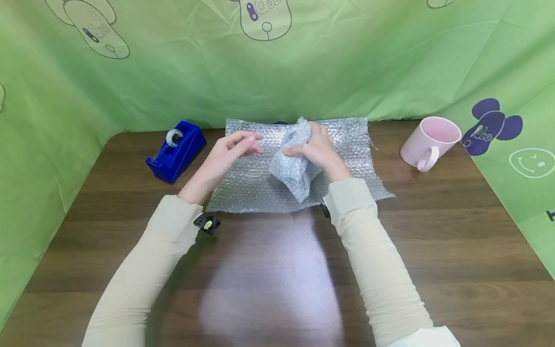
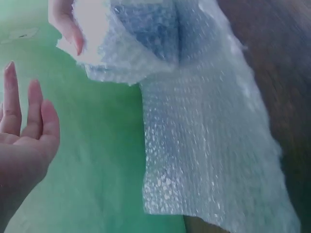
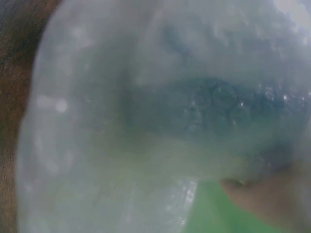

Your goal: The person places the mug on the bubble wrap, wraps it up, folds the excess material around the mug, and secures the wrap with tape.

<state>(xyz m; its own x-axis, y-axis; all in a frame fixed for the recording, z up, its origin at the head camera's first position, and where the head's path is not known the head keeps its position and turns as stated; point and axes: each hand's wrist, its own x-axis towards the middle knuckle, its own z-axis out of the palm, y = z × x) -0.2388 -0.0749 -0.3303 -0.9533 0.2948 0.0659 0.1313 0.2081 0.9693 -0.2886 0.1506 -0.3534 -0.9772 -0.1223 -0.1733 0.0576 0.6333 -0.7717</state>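
My right hand [image 1: 322, 148] grips a bundle of bubble wrap [image 1: 289, 166], thumb on the near side and fingers behind it. Whatever lies inside is hidden by the folded layers, though a bluish-grey patch shows through in the left wrist view. Under the bundle, a flat bubble wrap sheet [image 1: 251, 190] spreads across the back of the table. To the left of the bundle, my left hand [image 1: 230, 152] hovers over the sheet's left part, fingers loosely extended and holding nothing. Blurred bubble wrap fills most of the right wrist view.
On the left stands a blue tape dispenser [image 1: 175, 152] with a roll of tape [image 1: 174, 138]. A pink mug [image 1: 427, 142] is at the back right, handle toward the front. Green patterned cloth [image 1: 186, 72] hangs behind the brown wooden table [image 1: 438, 250].
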